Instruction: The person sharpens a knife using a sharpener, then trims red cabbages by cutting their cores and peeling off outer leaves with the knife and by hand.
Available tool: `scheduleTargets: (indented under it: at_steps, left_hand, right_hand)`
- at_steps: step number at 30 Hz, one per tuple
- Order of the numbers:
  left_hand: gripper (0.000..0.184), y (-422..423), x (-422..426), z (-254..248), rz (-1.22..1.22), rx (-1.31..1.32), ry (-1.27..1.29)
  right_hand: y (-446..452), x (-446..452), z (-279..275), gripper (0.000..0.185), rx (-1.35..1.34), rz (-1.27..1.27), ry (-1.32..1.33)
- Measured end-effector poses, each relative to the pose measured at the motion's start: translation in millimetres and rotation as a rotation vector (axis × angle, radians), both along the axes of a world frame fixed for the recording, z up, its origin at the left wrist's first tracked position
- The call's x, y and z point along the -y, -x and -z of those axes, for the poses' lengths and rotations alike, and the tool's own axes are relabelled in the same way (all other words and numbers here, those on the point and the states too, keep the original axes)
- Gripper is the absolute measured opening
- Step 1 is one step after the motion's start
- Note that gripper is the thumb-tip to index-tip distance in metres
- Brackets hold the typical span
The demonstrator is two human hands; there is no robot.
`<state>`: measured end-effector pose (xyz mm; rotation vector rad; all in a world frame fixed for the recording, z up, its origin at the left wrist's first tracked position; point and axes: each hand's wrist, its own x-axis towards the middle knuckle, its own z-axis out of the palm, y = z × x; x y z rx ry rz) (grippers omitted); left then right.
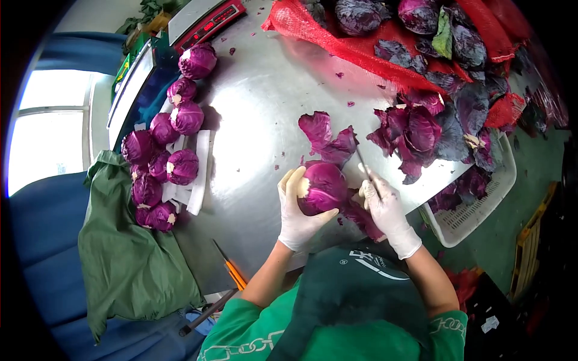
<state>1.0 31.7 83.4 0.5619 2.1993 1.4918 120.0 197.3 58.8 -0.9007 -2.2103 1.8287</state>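
Note:
A purple cabbage head rests in my gloved left hand, its pale cut stem facing left. The fingers and thumb curl round its left side. My gloved right hand is closed round the handle of a knife, whose thin blade points up and away from me. Loose purple leaves lie on the metal table just beyond the cabbage. Another peeled leaf lies between the cabbage and my right hand, partly hidden by them.
Several trimmed cabbages line the left side near white foam strips. A scale stands at the back. Red mesh sacking with untrimmed cabbages and leaves fills the back right. A white crate sits below the right edge. An orange-handled cutter lies front left.

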Motion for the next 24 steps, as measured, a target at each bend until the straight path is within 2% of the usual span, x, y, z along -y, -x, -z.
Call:
scheduleTargets:
  at_steps: [2,4,6,8,10,13,18,24]
  left_hand:
    - [0.103,-1,-6,-9,0.156,-0.368,0.312]
    - [0.108,-4,-14,-8,0.173,-0.39,0.333]
    - [0.107,-7,-20,-3,0.166,-0.46,0.332]
    - [0.11,-7,-23,-5,0.206,-0.467,0.403]
    - [0.109,-4,-23,-2,0.239,-0.457,0.302]
    - [0.107,-2,-26,-4,0.246,-0.467,0.302]
    - [0.104,-2,-27,-2,0.242,-0.435,0.347]
    - [0.104,-7,-34,-8,0.259,-0.439,0.418]
  right_hand:
    - [-1,5,-8,0.04,-0.083,-0.03,-0.146]
    - [-3,12,-6,0.041,-0.181,-0.019,-0.263]
    - [-5,11,-13,0.044,-0.122,-0.071,-0.339]
    - [-7,12,-18,0.047,-0.097,-0.115,-0.434]
    - [-10,8,-27,0.053,-0.045,-0.164,-0.466]
    - [-12,7,-42,0.062,0.028,-0.291,-0.543]
    - [-11,16,-35,0.068,0.037,-0.298,-0.527]
    - [2,7,-33,0.069,0.103,-0.248,-0.625]
